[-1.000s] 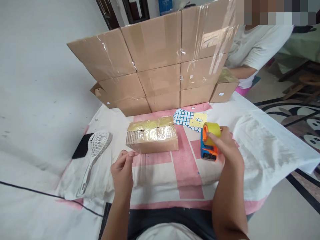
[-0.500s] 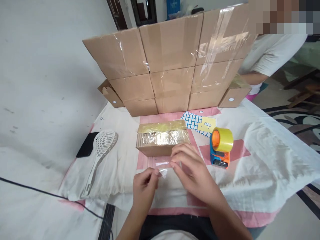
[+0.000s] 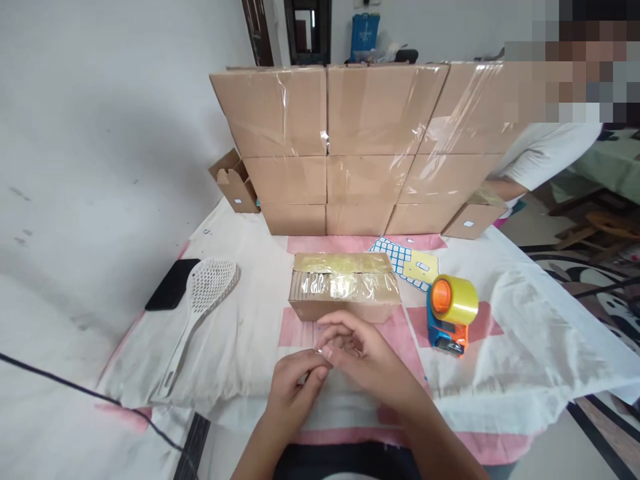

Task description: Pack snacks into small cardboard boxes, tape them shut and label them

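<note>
My left hand [image 3: 299,381] and my right hand [image 3: 354,347] meet in front of a small cardboard box [image 3: 345,310]. Both are closed, fingertips pinched together on a bit of clear tape [image 3: 319,351]; only a small glint of it shows, the rest hidden by the fingers. The box lies just beyond my right fingers, its top covered with shiny clear and yellowish tape. To the right, an orange and blue tape dispenser [image 3: 449,337] carries a yellow tape roll [image 3: 463,300]; neither hand touches it.
A wall of taped cardboard boxes [image 3: 370,113] stands across the back of the cloth-covered table [image 3: 250,333]. On the left lie a white slotted skimmer [image 3: 213,283] and a black flat object [image 3: 173,285]. A patterned sheet [image 3: 420,267] lies behind the dispenser. A person's sleeve [image 3: 555,153] shows at right.
My hands have come together, and the clear tape stretched between them is now bunched within the fingertips. The view has tilted up and shifted a little; the box and dispenser stay put.
</note>
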`<state>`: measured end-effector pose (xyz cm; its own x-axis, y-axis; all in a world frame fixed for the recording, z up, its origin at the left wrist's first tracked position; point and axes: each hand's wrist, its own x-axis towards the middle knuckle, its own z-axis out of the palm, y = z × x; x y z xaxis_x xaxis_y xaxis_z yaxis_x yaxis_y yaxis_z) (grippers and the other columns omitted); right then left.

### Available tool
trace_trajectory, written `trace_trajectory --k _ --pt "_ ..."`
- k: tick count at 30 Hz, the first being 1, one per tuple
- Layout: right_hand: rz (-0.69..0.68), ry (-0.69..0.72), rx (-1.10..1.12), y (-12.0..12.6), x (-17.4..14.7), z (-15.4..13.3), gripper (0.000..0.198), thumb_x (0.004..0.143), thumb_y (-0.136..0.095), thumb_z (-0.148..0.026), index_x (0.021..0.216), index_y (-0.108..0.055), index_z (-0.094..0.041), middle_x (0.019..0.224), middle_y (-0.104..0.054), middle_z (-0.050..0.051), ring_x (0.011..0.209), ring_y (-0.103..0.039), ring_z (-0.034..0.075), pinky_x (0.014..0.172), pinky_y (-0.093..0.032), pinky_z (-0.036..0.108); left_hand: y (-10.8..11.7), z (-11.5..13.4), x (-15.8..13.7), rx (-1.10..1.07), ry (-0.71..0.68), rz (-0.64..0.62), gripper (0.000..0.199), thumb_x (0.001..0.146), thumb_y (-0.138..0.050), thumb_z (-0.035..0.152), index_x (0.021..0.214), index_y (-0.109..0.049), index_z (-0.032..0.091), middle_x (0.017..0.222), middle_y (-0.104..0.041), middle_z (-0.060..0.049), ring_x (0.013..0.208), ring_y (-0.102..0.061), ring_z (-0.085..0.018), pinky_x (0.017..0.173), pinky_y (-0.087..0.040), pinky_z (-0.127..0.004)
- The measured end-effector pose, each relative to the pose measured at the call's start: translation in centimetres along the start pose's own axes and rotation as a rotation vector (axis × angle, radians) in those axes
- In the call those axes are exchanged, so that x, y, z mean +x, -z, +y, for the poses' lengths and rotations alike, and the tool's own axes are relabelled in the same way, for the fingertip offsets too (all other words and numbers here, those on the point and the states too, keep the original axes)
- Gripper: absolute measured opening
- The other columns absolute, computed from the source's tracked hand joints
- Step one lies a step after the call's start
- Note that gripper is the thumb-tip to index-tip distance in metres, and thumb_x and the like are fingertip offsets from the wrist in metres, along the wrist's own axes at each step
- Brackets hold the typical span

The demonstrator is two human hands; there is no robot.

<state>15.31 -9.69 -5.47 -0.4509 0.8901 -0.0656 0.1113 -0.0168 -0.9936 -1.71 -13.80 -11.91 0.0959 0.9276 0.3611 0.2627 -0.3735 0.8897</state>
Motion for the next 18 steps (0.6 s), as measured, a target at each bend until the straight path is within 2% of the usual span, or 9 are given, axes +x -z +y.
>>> trace_trajectory --k 3,8,10,13,16,18 --pt "0.067 0.091 -0.052 -0.1 0.1 -0.2 0.018 0.093 -0.064 -0.022 0.11 -0.065 -0.026 0.096 -0.072 0.001 0.086 -0.068 0.016 0.073 -0.052 0.027 -0.2 -0.4 -0.6 -0.05 0.164 -0.001 0.032 0.097 -0.055 0.041 0.081 -0.073 0.021 0.05 -0.057 0.002 0.042 -0.048 -0.01 0.048 -0.038 -0.022" --pt "0.104 0.333 -0.434 0.3 0.7 -1.3 0.017 0.096 -0.057 -0.016 0.103 -0.069 -0.027 0.096 -0.068 0.003 0.091 -0.063 0.019 0.078 -0.052 0.032 -0.6 -0.2 -0.5 -0.127 0.414 0.103 0.033 0.095 -0.057 0.048 0.094 -0.073 0.02 0.051 -0.058 0.003 0.048 -0.053 -0.012 0.052 -0.04 -0.023" --pt "0.127 0.427 -0.558 0.5 1.2 -1.8 0.019 0.098 -0.055 -0.015 0.103 -0.069 -0.026 0.093 -0.069 0.004 0.089 -0.06 0.02 0.078 -0.052 0.035 -0.5 0.4 0.3 -0.177 0.473 0.087 0.036 0.094 -0.058 0.05 0.1 -0.073 0.018 0.054 -0.061 0.002 0.051 -0.054 -0.013 0.054 -0.041 -0.023" --pt "0.152 0.487 -0.633 0.8 1.8 -2.5 0.021 0.098 -0.054 -0.014 0.107 -0.067 -0.027 0.092 -0.07 0.004 0.088 -0.058 0.021 0.076 -0.051 0.036 0.0 1.5 1.9 -0.27 0.551 0.043 0.043 0.089 -0.063 0.054 0.107 -0.073 0.016 0.054 -0.062 0.001 0.049 -0.049 -0.012 0.051 -0.037 -0.023" --pt "0.173 0.571 -0.679 1.2 1.6 -3.3 0.023 0.097 -0.055 -0.011 0.108 -0.066 -0.028 0.086 -0.071 0.002 0.084 -0.056 0.021 0.072 -0.049 0.037 0.3 2.1 3.1 -0.363 0.597 -0.036 0.048 0.085 -0.064 0.057 0.106 -0.073 0.014 0.047 -0.056 0.003 0.044 -0.043 -0.011 0.049 -0.032 -0.023" --pt "0.202 0.66 -0.692 1.5 0.8 -4.1 0.027 0.095 -0.055 -0.007 0.107 -0.065 -0.029 0.085 -0.071 0.002 0.083 -0.057 0.022 0.07 -0.049 0.038 0.3 2.0 3.4 -0.353 0.613 -0.078 0.048 0.085 -0.064 0.058 0.105 -0.072 0.015 0.046 -0.054 0.003 0.044 -0.044 -0.012 0.049 -0.034 -0.023"
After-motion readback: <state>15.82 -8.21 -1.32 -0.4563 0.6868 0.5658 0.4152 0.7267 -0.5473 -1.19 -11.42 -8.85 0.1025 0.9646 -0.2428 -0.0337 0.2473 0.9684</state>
